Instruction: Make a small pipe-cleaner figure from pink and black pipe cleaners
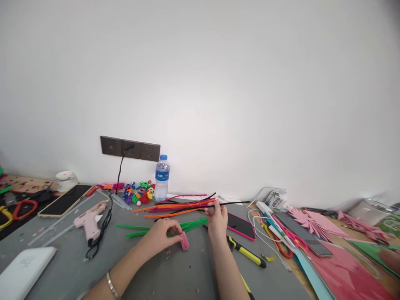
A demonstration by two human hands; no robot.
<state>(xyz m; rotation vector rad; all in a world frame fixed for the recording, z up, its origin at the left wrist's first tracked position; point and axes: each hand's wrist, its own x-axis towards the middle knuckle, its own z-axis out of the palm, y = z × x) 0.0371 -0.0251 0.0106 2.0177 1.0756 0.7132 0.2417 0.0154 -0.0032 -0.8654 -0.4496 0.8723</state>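
My left hand (163, 236) is closed in a pinch on a small, pink, fuzzy bundle (185, 241), which looks like folded pipe cleaners, just above the grey mat. To its right, my right hand (218, 217) pinches a long black pipe cleaner (236, 203) that sticks out to both sides of the fingers. Loose orange pipe cleaners (168, 206) lie behind the hands, mixed with red and dark ones. Green pipe cleaners (190, 225) spread between the two hands, partly covered by the left one.
Around me are a pink glue gun (89, 221), water bottle (162, 179), small pipe-cleaner figures (145, 193), yellow-black utility knife (248, 253), pink-edged phone (242, 227) and white cable (265, 237). Another person's hand (390, 259) shows at the right edge near coloured sheets (346, 266).
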